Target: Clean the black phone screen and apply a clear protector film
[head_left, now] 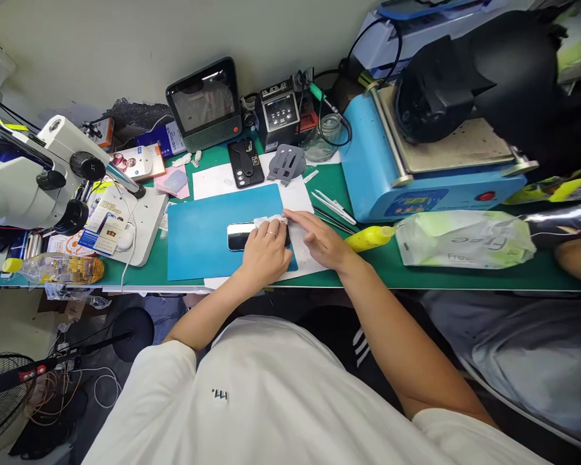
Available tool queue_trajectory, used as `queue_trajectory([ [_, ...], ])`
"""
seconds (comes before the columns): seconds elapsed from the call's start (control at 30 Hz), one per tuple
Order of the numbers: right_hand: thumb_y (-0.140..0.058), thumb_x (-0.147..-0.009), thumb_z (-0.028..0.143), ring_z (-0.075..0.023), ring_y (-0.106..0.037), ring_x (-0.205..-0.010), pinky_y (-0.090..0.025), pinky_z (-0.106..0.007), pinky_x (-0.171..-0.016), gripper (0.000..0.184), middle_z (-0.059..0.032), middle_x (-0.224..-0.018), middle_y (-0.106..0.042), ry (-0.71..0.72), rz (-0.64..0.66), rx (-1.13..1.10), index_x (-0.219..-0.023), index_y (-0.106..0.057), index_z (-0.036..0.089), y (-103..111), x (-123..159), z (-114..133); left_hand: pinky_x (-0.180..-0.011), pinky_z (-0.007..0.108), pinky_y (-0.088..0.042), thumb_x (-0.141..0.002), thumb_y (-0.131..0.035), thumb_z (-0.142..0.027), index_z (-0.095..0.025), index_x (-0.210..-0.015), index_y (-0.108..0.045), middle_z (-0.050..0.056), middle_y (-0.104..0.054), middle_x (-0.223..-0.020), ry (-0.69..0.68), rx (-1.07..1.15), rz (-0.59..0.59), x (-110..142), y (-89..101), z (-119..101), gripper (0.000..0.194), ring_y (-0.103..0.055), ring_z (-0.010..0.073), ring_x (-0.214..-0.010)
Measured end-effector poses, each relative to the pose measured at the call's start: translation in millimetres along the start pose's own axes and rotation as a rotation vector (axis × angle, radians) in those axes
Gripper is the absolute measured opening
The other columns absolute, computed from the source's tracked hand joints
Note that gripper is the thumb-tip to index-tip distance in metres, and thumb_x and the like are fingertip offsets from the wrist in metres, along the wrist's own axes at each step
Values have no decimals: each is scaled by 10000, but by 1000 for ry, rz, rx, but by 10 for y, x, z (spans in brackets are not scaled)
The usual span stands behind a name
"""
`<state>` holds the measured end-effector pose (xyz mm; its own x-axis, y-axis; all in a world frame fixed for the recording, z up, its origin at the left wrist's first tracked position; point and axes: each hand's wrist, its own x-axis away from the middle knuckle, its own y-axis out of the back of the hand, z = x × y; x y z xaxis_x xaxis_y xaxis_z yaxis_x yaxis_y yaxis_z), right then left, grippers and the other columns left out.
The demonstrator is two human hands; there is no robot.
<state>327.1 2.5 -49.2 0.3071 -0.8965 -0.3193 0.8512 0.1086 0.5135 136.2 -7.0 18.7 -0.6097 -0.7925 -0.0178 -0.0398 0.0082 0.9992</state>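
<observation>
A smartphone [237,237] with a dark, glossy face lies crosswise on a blue mat [198,236]. My left hand [268,250], a ring on one finger, covers the phone's middle and right part. Under its bent fingertips a white tissue [260,221] is pressed along the phone's far edge. Just to the right is my right hand [319,237], its fingers apart and holding nothing. Its index fingertip reaches close to the tissue's right end; whether they touch I cannot tell.
Tweezers [334,205] and a yellow bottle [370,238] lie right of my hands, beside a wet-wipe pack [465,239]. A blue machine [368,161] stands behind them. Beyond the mat lies a black phone case [246,163]. A microscope [62,165] stands left.
</observation>
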Motion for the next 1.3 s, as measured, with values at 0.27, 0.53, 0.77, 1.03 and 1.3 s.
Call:
queue_trajectory([
  [0.27,-132,-908,855,-353,-550,-1430,-436,-543,-1219,1014,-181,-1528,-598,-2,-1,-6,-1601,-477,199,7,-7,22,-1023,411,-459,-1007,-433,-250,-40,-1520,-462,197,-580,-1487,-10,-23,0,268,-1,6,554,-561,316,-1293],
  [0.53,-122,-903,862,-361,-555,-1419,-429,-559,-1220,1034,-188,-1512,-607,-14,2,10,-1619,-443,188,18,-8,35,-1007,410,-455,-1008,-421,-238,-36,-1474,-510,186,-615,-1427,-25,-27,-6,-26,19,-38,516,-567,305,-1258],
  [0.77,-126,-899,863,-365,-552,-1421,-433,-562,-1216,1040,-192,-1502,-613,-13,7,10,-1616,-447,182,18,-8,47,-1049,412,-436,-1001,-432,-238,-47,-1531,-451,183,-577,-1502,-3,-27,8,310,12,25,564,-544,307,-1323],
  [1.03,-131,-900,869,-364,-554,-1421,-433,-575,-1215,1028,-191,-1522,-598,-13,8,28,-1611,-456,201,10,2,40,-1023,422,-448,-1021,-396,-246,-56,-1506,-475,183,-567,-1495,-7,-35,8,-18,30,-14,527,-549,299,-1289],
  [1.3,-121,-906,861,-364,-542,-1432,-420,-578,-1223,1037,-201,-1521,-597,-12,12,29,-1604,-464,176,6,3,21,-982,405,-452,-1011,-428,-257,-65,-1503,-467,188,-598,-1438,-29,-42,18,263,68,-57,530,-578,299,-1249],
])
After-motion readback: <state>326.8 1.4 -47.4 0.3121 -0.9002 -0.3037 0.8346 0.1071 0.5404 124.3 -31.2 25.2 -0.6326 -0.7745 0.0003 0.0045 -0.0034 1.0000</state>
